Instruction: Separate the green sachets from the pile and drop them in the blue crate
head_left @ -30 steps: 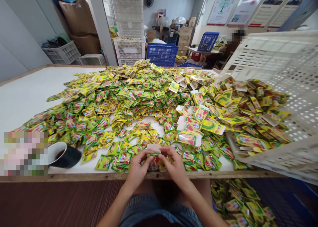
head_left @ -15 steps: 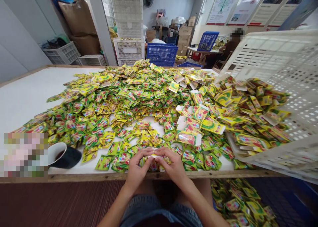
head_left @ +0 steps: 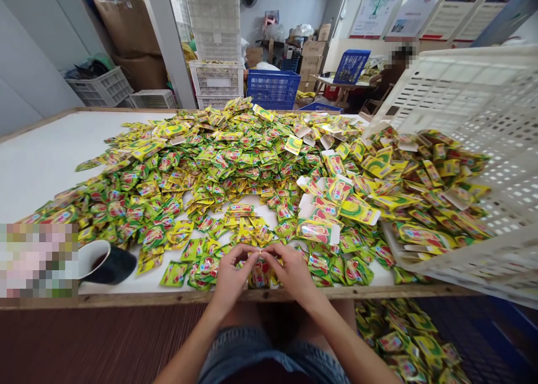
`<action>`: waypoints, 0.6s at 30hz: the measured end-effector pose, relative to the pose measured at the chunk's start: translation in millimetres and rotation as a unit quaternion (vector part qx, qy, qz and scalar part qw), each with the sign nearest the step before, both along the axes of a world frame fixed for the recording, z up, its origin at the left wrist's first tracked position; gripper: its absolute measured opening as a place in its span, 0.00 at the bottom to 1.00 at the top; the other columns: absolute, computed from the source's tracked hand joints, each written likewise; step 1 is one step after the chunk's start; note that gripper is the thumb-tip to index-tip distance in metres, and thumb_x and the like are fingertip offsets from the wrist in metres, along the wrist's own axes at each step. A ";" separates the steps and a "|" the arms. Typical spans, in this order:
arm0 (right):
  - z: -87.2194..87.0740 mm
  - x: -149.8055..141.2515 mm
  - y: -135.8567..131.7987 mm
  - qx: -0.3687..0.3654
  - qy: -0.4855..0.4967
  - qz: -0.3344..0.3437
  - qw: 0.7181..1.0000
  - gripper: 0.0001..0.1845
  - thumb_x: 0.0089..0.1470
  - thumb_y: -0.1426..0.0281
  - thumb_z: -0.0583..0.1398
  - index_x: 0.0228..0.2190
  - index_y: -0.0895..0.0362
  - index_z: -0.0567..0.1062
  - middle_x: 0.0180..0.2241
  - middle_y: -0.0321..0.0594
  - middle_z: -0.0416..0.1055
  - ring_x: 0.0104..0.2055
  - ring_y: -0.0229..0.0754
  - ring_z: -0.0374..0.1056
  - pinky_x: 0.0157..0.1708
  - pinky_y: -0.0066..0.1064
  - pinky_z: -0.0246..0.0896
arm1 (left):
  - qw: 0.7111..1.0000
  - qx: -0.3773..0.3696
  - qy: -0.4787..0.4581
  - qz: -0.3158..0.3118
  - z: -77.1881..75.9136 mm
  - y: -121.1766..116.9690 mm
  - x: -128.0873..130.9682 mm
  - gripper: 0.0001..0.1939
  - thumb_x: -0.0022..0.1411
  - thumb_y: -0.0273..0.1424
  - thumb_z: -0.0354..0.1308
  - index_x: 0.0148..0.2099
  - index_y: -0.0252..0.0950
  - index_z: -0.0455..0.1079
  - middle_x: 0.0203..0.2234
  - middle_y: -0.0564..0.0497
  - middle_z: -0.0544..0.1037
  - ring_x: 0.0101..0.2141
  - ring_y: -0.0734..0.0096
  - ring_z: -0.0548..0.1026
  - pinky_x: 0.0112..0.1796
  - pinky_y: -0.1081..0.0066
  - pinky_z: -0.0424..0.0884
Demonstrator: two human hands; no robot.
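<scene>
Box (head_left: 259,276), small and printed with red fruit, is showing between my two hands, to the right of the dark mug (head_left: 120,265). My left hand (head_left: 230,274) is pinching its top edge with thumb and fingers, and my right hand (head_left: 297,274) is doing the same from the other side, so the fingertips are almost meeting there. Whether its bottom is resting on the table (head_left: 37,160), I cannot tell. Many green and yellow sachets (head_left: 247,165) are lying in a wide heap beyond the mug and to its right. Further right from the mug, several cartons (head_left: 318,231) are lying with white flaps open, and past them a white basket (head_left: 474,106) is tilting, holding more yellow packs (head_left: 420,196). The mug itself is containing dark liquid (head_left: 98,261). Far beyond the mug and to its right, a blue crate (head_left: 273,89) is standing, and a person (head_left: 384,84) is sitting.
</scene>
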State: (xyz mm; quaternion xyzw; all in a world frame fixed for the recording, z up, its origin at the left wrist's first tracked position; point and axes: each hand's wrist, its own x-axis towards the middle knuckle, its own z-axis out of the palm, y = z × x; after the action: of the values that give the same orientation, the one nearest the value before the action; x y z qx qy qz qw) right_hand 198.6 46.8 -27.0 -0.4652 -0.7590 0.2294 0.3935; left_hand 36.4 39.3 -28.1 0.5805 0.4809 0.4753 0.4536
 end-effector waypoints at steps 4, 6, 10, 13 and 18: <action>6.2 2.9 5.3 -0.010 -0.021 0.015 1.000 0.10 0.61 0.64 0.54 0.33 0.57 0.71 0.32 0.29 0.65 0.34 0.28 0.60 0.34 0.20 0.47 | 1.000 -0.009 -0.003 -0.014 1.0 2.1 -0.7 0.14 0.60 0.37 0.56 0.40 0.30 0.69 0.36 0.47 0.72 0.38 0.72 0.71 0.41 0.72 0.67; 10.8 5.4 9.2 -0.036 -0.010 0.042 0.998 0.09 0.60 0.66 0.55 0.33 0.58 0.71 0.31 0.29 0.65 0.33 0.26 0.60 0.33 0.18 0.49 | 1.000 -0.018 -0.008 -0.018 2.0 2.9 -0.8 0.14 0.59 0.37 0.55 0.40 0.29 0.69 0.36 0.46 0.72 0.38 0.72 0.71 0.41 0.72 0.67; 18.6 11.3 14.3 -0.085 0.009 0.101 0.991 0.10 0.60 0.67 0.55 0.33 0.60 0.71 0.31 0.31 0.65 0.32 0.24 0.61 0.32 0.15 0.50 | 0.999 -0.009 -0.013 -0.029 1.9 2.5 -1.6 0.12 0.61 0.36 0.55 0.40 0.30 0.70 0.37 0.47 0.72 0.40 0.72 0.71 0.43 0.71 0.67; 17.0 14.4 12.5 -0.088 0.025 0.122 0.988 0.09 0.59 0.68 0.56 0.33 0.61 0.71 0.31 0.31 0.65 0.33 0.24 0.61 0.33 0.14 0.51 | 0.998 0.052 -0.012 -0.033 -3.6 -0.2 -4.1 0.07 0.61 0.31 0.54 0.39 0.33 0.70 0.38 0.49 0.72 0.43 0.74 0.70 0.45 0.72 0.65; 10.2 14.3 5.9 -0.091 0.078 0.120 0.986 0.08 0.60 0.68 0.55 0.38 0.58 0.72 0.35 0.32 0.65 0.38 0.24 0.62 0.38 0.14 0.56 | 0.996 0.088 0.013 -0.025 -13.7 -7.2 -9.8 0.08 0.60 0.28 0.56 0.41 0.36 0.72 0.38 0.51 0.73 0.43 0.77 0.70 0.46 0.75 0.64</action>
State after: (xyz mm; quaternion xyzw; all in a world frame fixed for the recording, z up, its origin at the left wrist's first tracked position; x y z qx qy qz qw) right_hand 213.0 52.7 -16.8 -0.3854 -0.7520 0.3786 0.3776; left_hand 26.6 32.1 -41.9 0.6362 0.4286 0.4964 0.4063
